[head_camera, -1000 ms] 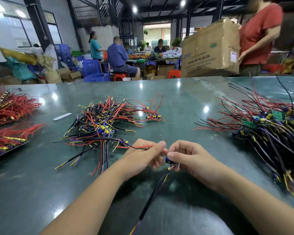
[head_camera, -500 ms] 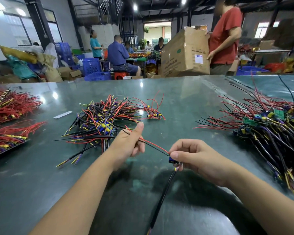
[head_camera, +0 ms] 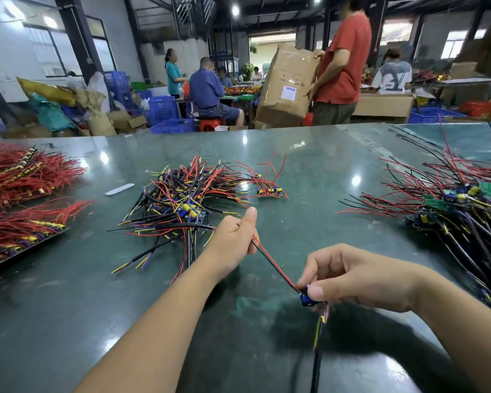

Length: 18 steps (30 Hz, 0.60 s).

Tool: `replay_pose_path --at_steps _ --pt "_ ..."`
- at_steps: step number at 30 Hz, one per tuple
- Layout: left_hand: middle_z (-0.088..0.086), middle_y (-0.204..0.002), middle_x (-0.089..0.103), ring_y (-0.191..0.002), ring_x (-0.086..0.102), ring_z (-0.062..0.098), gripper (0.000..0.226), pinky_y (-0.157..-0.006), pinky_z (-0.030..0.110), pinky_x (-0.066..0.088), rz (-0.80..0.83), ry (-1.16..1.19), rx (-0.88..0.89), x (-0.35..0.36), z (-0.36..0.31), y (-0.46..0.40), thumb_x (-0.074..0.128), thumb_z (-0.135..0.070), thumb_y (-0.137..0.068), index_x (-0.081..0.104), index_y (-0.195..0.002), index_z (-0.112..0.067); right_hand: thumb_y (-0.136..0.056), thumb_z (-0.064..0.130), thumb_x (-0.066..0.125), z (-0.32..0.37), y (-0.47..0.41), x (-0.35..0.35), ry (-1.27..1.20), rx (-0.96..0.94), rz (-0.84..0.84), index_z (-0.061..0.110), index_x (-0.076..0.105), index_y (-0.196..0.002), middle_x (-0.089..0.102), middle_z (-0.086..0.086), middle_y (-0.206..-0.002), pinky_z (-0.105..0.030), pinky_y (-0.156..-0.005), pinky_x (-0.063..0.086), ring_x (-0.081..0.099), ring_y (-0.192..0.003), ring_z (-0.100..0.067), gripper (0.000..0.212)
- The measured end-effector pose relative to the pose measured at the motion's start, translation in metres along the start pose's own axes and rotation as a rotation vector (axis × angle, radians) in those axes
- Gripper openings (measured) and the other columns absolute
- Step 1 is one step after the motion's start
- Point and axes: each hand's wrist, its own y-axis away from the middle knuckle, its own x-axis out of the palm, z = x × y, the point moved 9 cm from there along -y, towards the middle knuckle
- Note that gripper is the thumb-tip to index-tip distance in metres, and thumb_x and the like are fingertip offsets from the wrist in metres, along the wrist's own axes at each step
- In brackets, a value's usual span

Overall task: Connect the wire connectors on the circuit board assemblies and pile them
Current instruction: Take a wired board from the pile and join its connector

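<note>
My right hand (head_camera: 349,276) pinches a small blue circuit board assembly (head_camera: 308,299) above the green table (head_camera: 309,165). A black cable (head_camera: 316,361) with yellow and purple leads hangs from the assembly toward me. Its red and black wire pair (head_camera: 272,265) runs taut up and left into my left hand (head_camera: 234,239), which grips the wires with the thumb raised. A pile of assemblies with mixed wires (head_camera: 182,199) lies just beyond my left hand. A second, larger heap of assemblies (head_camera: 459,205) lies at the right.
Bundles of red wires (head_camera: 26,177) lie at the left, some on a dark tray (head_camera: 29,245). A white strip (head_camera: 119,189) lies near the middle pile. Beyond the table a person in red carries a cardboard box (head_camera: 287,86); others sit among blue crates.
My left hand has moved up and left away from my right hand, drawing the red and black wires out straight. The person with the box has walked left.
</note>
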Motion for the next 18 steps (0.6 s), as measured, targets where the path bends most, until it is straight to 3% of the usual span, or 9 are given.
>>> replay_pose_path --at_steps 4,7,10,13,18 --pt "-0.006 -0.032 0.041 -0.031 0.036 0.002 0.065 -0.037 0.011 0.027 -0.086 0.127 -0.033 -0.006 0.001 -0.002 0.033 -0.032 -0.103 0.048 -0.043 -0.011 -0.078 0.005 0.07 -0.001 0.001 -0.01 -0.062 -0.025 -0.065 0.013 0.073 -0.08 0.07 -0.007 -0.078 -0.022 -0.065 0.052 0.064 -0.068 -0.012 0.009" --pt "-0.005 -0.036 0.045 -0.031 0.036 0.006 0.068 -0.04 0.013 0.025 -0.131 0.368 -0.167 -0.013 0.006 0.0 0.036 -0.051 -0.096 0.053 -0.041 -0.015 -0.073 0.014 0.071 0.009 -0.001 -0.029 -0.076 -0.16 -0.298 0.011 0.073 -0.079 0.069 -0.007 -0.077 -0.021 -0.063 0.052 0.062 -0.068 -0.012 0.007" --pt "-0.003 -0.056 0.057 -0.045 0.046 0.006 0.061 -0.044 0.016 0.036 0.208 0.467 -0.188 0.018 -0.001 0.011 0.05 -0.076 -0.07 0.069 -0.064 -0.019 -0.069 0.021 0.066 0.015 0.002 -0.05 -0.085 -0.302 -0.556 0.009 0.069 -0.089 0.07 -0.006 -0.074 -0.02 -0.062 0.052 0.059 -0.064 -0.015 0.023" --pt "-0.004 -0.081 0.067 -0.062 0.057 0.006 0.039 -0.06 0.02 0.05 0.432 0.383 -0.128 0.057 -0.01 0.029 0.065 -0.053 -0.079 0.07 -0.097 -0.018 -0.07 0.019 0.066 0.016 0.0 -0.049 -0.092 -0.324 -0.557 0.005 0.062 -0.098 0.069 -0.007 -0.074 -0.02 -0.059 0.05 0.057 -0.06 -0.015 0.031" --pt "-0.007 -0.102 0.072 -0.096 0.064 0.011 0.023 -0.081 0.025 0.052 0.382 0.486 -0.058 0.06 -0.021 0.031 0.067 -0.035 -0.073 0.078 -0.085 -0.019 -0.073 0.025 0.066 0.012 -0.005 -0.043 -0.074 -0.277 -0.525 0.009 0.059 -0.101 0.059 -0.013 -0.079 -0.019 -0.057 0.045 0.048 -0.062 -0.016 0.032"
